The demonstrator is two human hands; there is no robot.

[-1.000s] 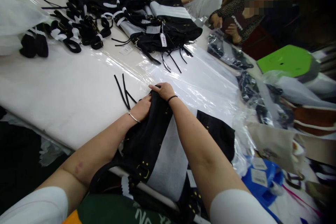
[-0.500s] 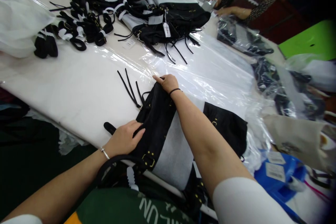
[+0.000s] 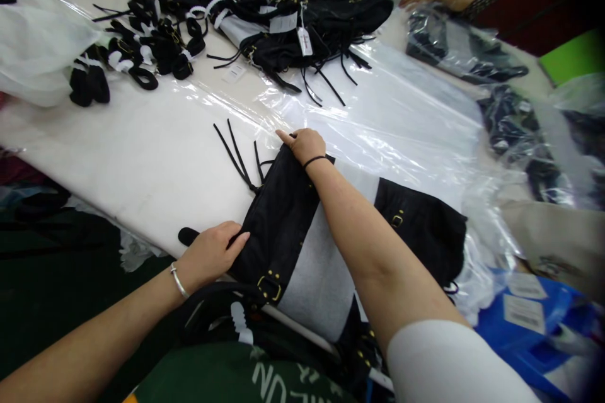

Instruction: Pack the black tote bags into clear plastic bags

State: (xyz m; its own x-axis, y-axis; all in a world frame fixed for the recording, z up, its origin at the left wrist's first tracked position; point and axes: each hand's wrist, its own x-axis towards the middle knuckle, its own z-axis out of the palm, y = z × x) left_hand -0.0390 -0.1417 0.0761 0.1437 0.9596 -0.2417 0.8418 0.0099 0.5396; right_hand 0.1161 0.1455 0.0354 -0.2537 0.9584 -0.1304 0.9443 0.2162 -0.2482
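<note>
**Bag Was Held by Two Hands at the Table's Near Edge**

The black and grey bag [image 3: 281, 217] lay flat across the near edge of the table [image 3: 142, 157]. It seemed soft and rather light, not fragile, likely to sag if taken by one corner; two ends of its long black side looked the best hold. The right hand [image 3: 307, 146] was folded over the far corner, its pressure I cannot tell. The left hand [image 3: 210, 253] was nearly closed, pinching the side nearer the body. A grey band [image 3: 319, 274], a brass-coloured buckle [image 3: 269, 288] and thin cords [image 3: 236, 154] marked it.
</note>
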